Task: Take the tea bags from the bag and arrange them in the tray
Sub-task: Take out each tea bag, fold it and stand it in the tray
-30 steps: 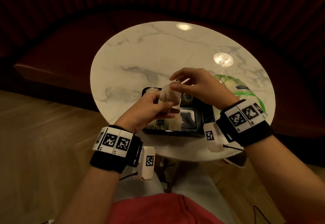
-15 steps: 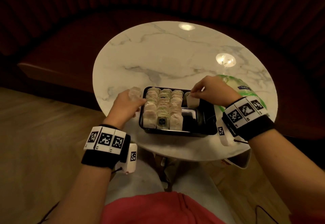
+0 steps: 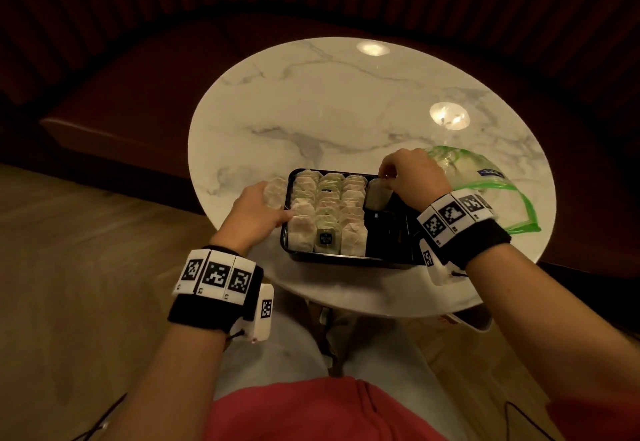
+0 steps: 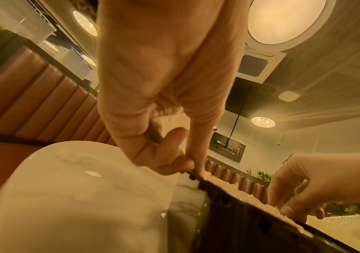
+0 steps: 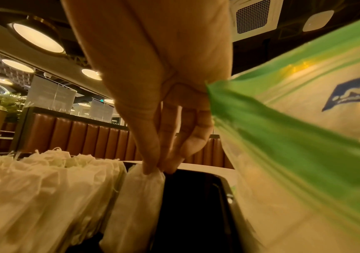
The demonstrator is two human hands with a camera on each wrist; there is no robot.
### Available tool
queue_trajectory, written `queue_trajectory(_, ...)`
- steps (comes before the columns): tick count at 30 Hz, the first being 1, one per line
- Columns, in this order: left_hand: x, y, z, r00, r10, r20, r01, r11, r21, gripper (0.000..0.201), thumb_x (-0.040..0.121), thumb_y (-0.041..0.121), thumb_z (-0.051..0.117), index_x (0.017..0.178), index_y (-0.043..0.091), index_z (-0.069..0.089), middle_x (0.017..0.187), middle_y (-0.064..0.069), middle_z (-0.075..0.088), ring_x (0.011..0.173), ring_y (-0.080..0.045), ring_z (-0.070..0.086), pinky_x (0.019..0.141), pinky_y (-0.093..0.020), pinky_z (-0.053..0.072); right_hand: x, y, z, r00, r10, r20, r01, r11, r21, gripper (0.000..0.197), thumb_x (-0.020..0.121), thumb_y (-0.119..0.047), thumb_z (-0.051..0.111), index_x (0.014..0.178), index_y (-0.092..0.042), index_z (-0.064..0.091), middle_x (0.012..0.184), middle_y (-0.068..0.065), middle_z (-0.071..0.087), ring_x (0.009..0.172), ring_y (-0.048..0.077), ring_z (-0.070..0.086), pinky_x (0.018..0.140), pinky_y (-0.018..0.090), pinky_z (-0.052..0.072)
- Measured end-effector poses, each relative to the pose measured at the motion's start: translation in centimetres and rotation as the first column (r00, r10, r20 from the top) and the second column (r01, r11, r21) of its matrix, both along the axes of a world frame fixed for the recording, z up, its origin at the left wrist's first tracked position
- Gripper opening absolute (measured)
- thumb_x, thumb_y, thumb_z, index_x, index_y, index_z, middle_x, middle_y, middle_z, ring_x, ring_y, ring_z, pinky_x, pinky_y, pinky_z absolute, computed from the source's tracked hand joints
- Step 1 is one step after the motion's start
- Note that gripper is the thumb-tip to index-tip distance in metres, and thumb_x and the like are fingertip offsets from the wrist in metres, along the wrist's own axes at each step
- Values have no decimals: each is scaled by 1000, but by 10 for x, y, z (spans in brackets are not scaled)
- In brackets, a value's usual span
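Tea bag (image 3: pixel 377 194) being pinched by right hand (image 3: pixel 414 177) over black tray (image 3: pixel 346 257).
Left hand (image 3: pixel 258 212) is gripping spare tea bags (image 3: pixel 275 191), thumb resting on tray's left rim.

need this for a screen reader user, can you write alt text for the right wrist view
The right hand pinches the top of a white paper tea bag, lowering it into a black plastic tray beside packed rows of tea bags. A green and clear plastic bag fills the right side.

Café or restaurant dining area. Round marble table (image 3: pixel 346 101) fronts a channel-tufted leather banquette (image 5: pixel 92 138); clear partition panels (image 5: pixel 51 95) above. Round ceiling lights (image 4: pixel 282 24), ceiling air-conditioning cassette (image 4: pixel 254 65).
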State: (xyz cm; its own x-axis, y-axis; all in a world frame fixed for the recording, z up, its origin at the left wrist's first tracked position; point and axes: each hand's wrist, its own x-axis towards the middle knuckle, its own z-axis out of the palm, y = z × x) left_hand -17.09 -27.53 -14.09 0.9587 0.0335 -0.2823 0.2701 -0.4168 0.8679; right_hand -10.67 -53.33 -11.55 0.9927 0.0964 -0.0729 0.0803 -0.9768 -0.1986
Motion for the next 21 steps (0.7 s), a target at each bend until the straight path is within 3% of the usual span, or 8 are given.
queue_trajectory(3, 1, 1, 0, 1000, -4, 0, 4, 1000, -10, 40, 80, 14, 78, 116, 12, 62, 99, -6, 68, 83, -19, 58, 66, -27, 44, 1, 1, 4, 1000, -2, -17, 1, 1000, -22, 19, 85, -13, 64, 81, -32, 64, 101, 5, 65, 92, 28, 62, 78, 36, 52)
queue_trajectory(11, 1, 1, -1, 1000, -5, 0, 5, 1000, -9, 39, 80, 15, 77, 115, 12, 62, 103, -9, 69, 86, -22, 59, 70, -29, 44, 2, 5, 6, 996, 28, -86, -32, 999, -40, 8, 85, -13, 67, 85, -21, 69, 103, 10, 65, 91, 29, 63, 80, 38, 54)
queue_trajectory(15, 0, 0, 1, 1000, -5, 4, 5, 1000, -8, 36, 81, 11, 76, 115, 11, 62, 95, -5, 67, 83, -20, 59, 67, -27, 42, 5, 8, 7, 998, 23, -64, -22, 1000, 14, 12, 83, -5, 64, 87, -12, 72, 102, 14, 65, 91, 30, 63, 78, 34, 51)
queue_trajectory(21, -1, -1, 4, 1000, -12, -8, 12, 1000, -7, 36, 82, 10, 75, 114, 12, 61, 92, -3, 64, 84, -21, 58, 67, -27, 43, 4, 8, 6, 996, 25, -81, -20, 998, 57, 6, 85, -8, 68, 89, -7, 72, 102, 14, 67, 92, 27, 63, 82, 33, 53)
